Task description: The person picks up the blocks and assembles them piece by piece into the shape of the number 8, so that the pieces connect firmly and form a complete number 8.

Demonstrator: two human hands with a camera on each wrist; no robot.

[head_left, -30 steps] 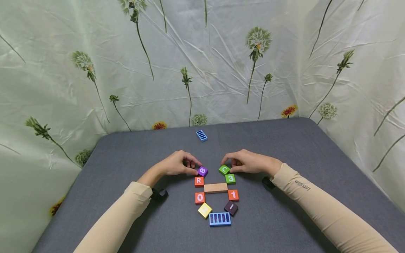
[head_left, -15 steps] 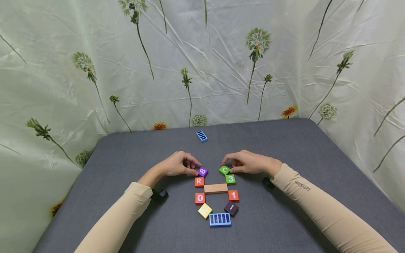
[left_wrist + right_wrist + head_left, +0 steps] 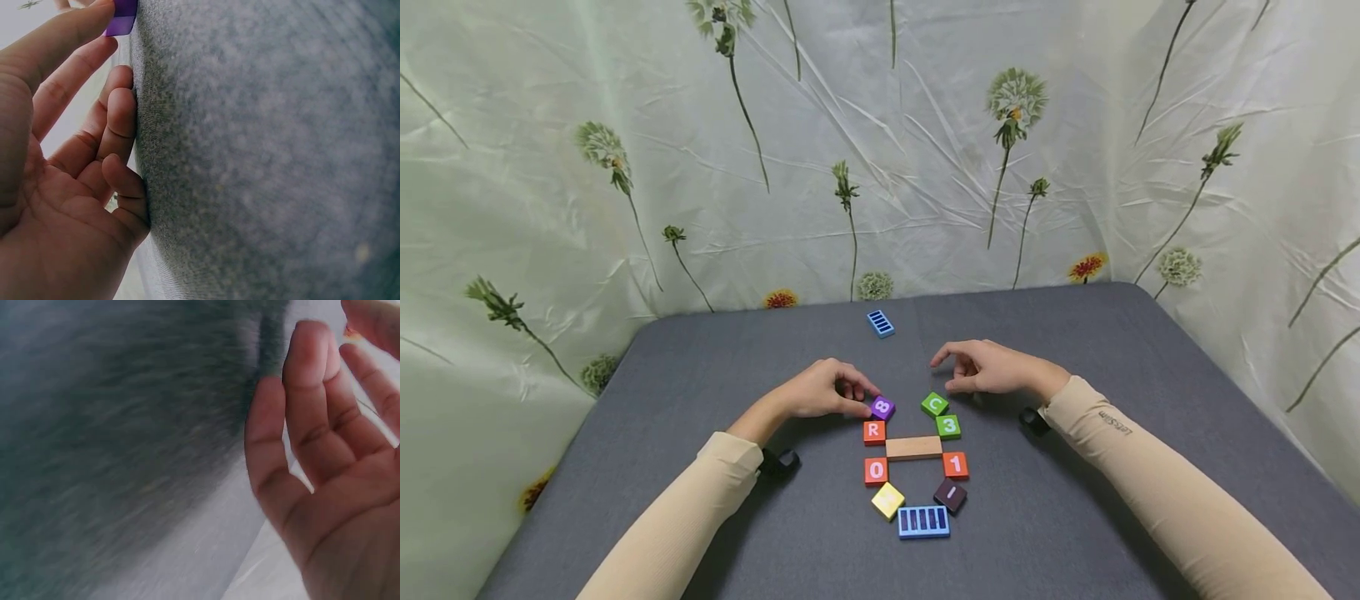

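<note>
With thumb and index finger, my left hand (image 3: 816, 390) pinches a purple block (image 3: 882, 407) marked 8, lying at the upper left of a ring of blocks. In the left wrist view part of that purple block (image 3: 122, 17) shows between the fingertips, while the other fingers curl loosely against the cloth. Above and to the right of the green C block (image 3: 935, 404) hovers my right hand (image 3: 996, 367), holding nothing, its fingers loosely bent. Below the C block is a green 3 block (image 3: 948, 427); a red R block (image 3: 874, 432) lies below the purple one.
A wooden bar (image 3: 913, 448) spans the ring's middle. Lower down lie red 0 (image 3: 876, 471) and 1 (image 3: 955, 465) blocks, a yellow block (image 3: 888, 501), a dark block (image 3: 951, 495) and a blue slotted block (image 3: 923, 522). Another blue slotted block (image 3: 881, 323) lies near the far edge.
My right hand has let go of the green C block and lifted up and away from it. The left hand keeps its pinch on the purple block.
</note>
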